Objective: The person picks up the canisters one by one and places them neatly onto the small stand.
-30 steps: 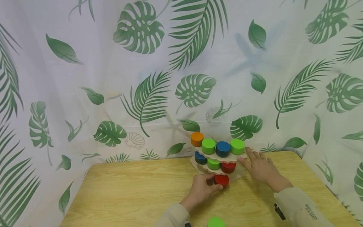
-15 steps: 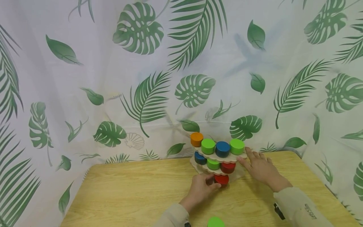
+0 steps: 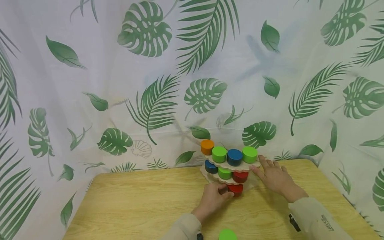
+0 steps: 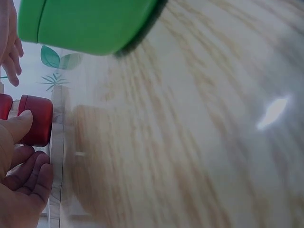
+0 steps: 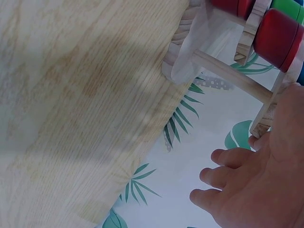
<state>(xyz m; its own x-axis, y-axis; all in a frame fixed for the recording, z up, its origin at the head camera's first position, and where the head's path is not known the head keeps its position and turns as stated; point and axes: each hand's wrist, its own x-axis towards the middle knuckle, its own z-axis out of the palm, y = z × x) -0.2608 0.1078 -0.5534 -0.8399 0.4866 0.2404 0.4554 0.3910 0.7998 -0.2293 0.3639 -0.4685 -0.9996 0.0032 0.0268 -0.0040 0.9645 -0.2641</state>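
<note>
A wooden tiered stand [image 3: 229, 182] with scalloped shelves stands toward the back of the table, right of centre. On its top shelf sit an orange cylinder [image 3: 207, 147], a blue cylinder [image 3: 234, 157] and two green ones. Blue, green and red cylinders fill the shelf below. My left hand [image 3: 211, 199] pinches a red cylinder [image 4: 39, 121] at the lowest level, thumb on its near side. My right hand [image 3: 276, 176] grips the right end of the top shelf, its thumb in front; in the right wrist view [image 5: 256, 175] the other fingers spread past the edge.
Another green cylinder [image 3: 227, 234] stands near the front of the wood-grain table [image 3: 135, 200], close to my left sleeve. A white leaf-print cloth [image 3: 168, 110] hangs right behind the table and along its sides.
The red cylinder in my left hand has shifted slightly back and to the right under the shelf above it. My right hand keeps its place on the stand.
</note>
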